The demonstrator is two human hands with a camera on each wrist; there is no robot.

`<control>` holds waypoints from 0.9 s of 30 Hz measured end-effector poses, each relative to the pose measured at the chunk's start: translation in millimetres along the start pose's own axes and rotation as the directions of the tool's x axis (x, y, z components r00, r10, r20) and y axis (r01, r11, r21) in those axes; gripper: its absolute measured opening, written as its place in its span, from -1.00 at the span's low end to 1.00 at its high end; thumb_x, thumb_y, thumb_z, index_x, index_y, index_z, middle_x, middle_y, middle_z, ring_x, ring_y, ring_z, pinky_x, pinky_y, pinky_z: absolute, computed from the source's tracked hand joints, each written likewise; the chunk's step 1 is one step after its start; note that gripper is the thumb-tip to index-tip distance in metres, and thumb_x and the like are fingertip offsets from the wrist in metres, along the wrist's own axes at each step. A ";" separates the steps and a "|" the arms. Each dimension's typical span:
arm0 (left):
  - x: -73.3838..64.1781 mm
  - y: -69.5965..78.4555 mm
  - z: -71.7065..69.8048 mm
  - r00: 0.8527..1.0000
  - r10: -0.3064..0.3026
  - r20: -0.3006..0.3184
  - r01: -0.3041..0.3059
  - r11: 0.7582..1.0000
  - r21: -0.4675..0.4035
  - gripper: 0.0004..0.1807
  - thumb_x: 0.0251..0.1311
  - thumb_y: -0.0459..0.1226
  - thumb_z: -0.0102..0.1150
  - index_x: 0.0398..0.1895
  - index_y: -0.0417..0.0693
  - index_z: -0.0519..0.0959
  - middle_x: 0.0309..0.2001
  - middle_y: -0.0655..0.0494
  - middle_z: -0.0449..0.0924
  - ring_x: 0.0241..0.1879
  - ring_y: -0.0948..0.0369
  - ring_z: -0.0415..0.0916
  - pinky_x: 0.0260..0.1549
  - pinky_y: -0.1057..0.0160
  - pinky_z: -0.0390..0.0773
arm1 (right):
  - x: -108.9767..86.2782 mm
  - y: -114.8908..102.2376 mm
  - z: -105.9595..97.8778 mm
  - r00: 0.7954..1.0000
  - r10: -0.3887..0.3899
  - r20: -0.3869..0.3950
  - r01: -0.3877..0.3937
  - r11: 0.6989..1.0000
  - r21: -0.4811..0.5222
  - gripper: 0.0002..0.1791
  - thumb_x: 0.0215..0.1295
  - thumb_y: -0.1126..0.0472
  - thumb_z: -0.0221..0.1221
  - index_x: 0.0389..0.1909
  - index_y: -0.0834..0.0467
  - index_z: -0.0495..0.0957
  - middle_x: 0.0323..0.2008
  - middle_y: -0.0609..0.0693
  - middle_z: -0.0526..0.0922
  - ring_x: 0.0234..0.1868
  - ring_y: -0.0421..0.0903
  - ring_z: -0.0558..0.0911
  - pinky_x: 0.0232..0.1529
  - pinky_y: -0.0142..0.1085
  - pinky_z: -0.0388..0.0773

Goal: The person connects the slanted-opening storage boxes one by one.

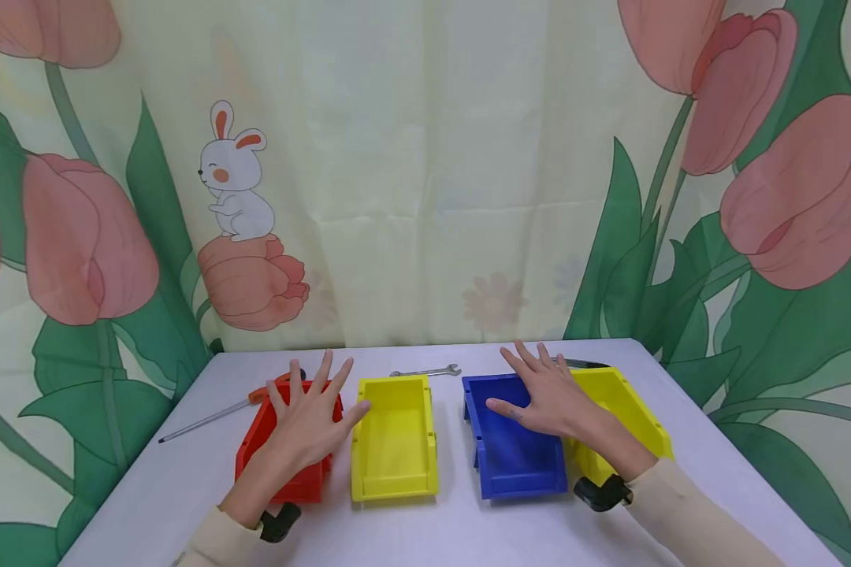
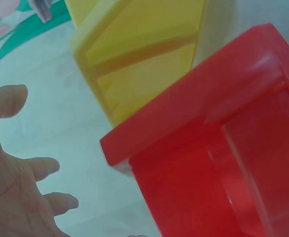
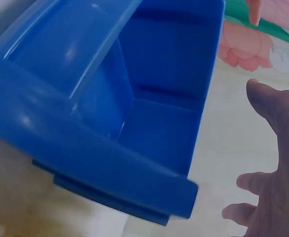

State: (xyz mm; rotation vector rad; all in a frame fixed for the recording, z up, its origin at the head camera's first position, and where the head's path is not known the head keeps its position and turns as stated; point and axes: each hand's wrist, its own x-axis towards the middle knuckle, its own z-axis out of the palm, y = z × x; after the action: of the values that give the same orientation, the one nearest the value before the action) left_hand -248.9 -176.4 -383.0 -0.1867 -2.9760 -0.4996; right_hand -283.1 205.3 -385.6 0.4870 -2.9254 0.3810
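My left hand [image 1: 310, 421] hovers over the red bin [image 1: 261, 441], fingers spread and nothing held. In the left wrist view its palm [image 2: 11, 197] stands apart from the red bin's [image 2: 198, 103] rim. Spread out likewise, my right hand [image 1: 549, 391] is above the blue bin [image 1: 518, 461] and beside the right yellow bin [image 1: 613, 394], which the forearm partly covers. The right wrist view has the blue bin [image 3: 159, 123] with no contents showing. Between the hands stands another yellow bin [image 1: 395, 441], its inside bare.
An orange-handled screwdriver [image 1: 209, 420] lies at the left, its handle end partly behind the red bin. A wrench [image 1: 429, 371] lies behind the middle bins. Some dark-handled tool [image 1: 585, 364] lies behind the right yellow bin, partly hidden. A printed curtain [image 1: 425, 197] hangs behind the white table [image 1: 454, 535].
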 end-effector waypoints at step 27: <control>-40.7 -47.9 -12.9 0.986 -0.155 0.064 0.159 0.985 -0.072 0.14 0.25 0.30 0.26 0.73 0.01 0.00 0.71 -0.30 -0.19 0.61 -0.53 -0.25 0.39 -0.73 -0.20 | 21.2 -65.3 6.4 0.991 -0.064 0.116 0.032 0.966 0.258 0.01 0.41 -0.37 0.21 0.71 -0.03 0.07 0.69 0.11 0.17 0.69 0.22 0.19 0.61 0.32 0.21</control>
State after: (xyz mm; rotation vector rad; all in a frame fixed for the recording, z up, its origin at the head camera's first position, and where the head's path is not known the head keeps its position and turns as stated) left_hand -214.3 -229.8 -391.6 0.0279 -3.0458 -0.6374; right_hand -281.7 137.5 -373.2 0.6356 -2.9897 0.7539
